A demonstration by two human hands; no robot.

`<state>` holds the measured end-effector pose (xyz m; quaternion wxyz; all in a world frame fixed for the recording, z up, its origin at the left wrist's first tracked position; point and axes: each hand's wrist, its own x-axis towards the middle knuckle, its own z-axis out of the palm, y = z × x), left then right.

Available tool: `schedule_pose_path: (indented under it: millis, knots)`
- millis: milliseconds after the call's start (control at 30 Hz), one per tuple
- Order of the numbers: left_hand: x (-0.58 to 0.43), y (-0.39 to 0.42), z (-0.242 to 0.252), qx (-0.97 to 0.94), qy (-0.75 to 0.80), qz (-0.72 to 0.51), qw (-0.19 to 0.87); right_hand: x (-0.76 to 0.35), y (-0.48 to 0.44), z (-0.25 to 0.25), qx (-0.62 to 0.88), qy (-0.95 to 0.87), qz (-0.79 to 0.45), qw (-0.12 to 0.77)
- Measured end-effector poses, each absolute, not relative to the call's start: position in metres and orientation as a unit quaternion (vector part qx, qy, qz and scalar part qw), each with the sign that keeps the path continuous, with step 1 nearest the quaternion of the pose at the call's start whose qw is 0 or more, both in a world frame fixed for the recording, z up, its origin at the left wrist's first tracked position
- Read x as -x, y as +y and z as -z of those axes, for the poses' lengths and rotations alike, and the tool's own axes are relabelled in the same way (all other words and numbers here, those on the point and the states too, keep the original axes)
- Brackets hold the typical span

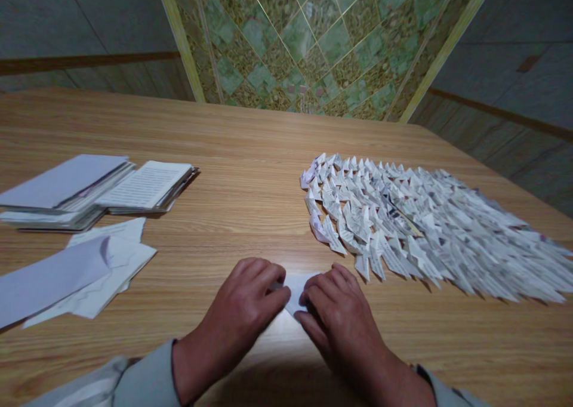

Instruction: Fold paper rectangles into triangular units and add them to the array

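A small piece of folded white paper [296, 287] lies at the front middle of the table, between my two hands. My left hand [244, 302] grips its left side, with the thumb and curled fingers pressed together on it. On the right side, my right hand [338, 308] pinches the same paper, fingers bent over its edge. Much of the paper is hidden under the fingers, so its full folded shape cannot be made out. Close beyond my right hand stand many folded paper boats [358, 216] in tight rows, some with print on them.
At the left, stacks of paper [67, 180] and printed sheets [145, 183] lie on the wooden table [233, 156]. Nearer to me are several loose sheets [120, 258], one with a curled corner. A tiled floor [295, 31] shows beyond the table's far edge.
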<state>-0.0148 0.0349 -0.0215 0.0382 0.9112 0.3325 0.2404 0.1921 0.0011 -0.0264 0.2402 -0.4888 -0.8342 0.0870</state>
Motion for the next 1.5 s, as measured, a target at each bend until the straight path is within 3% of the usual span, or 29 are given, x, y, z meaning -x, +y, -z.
schedule_pose_path:
  millis: [300,933,1267,1500]
  knots:
    - [0.023,0.005,0.032,-0.937,0.269,-0.218,-0.054,-0.191,0.001,0.02,0.477,-0.841,-0.083,0.24]
    - [0.027,-0.013,0.057,-0.926,0.311,-0.196,-0.091,-0.206,-0.003,0.029,0.375,-0.876,-0.001,0.303]
    - [0.027,-0.015,0.062,-0.922,0.319,-0.194,-0.106,-0.208,-0.005,0.02,0.4,-0.876,-0.006,0.269]
    - [0.025,-0.01,0.061,-0.912,0.311,-0.217,-0.154,-0.21,-0.005,0.011,0.396,-0.884,-0.092,0.231]
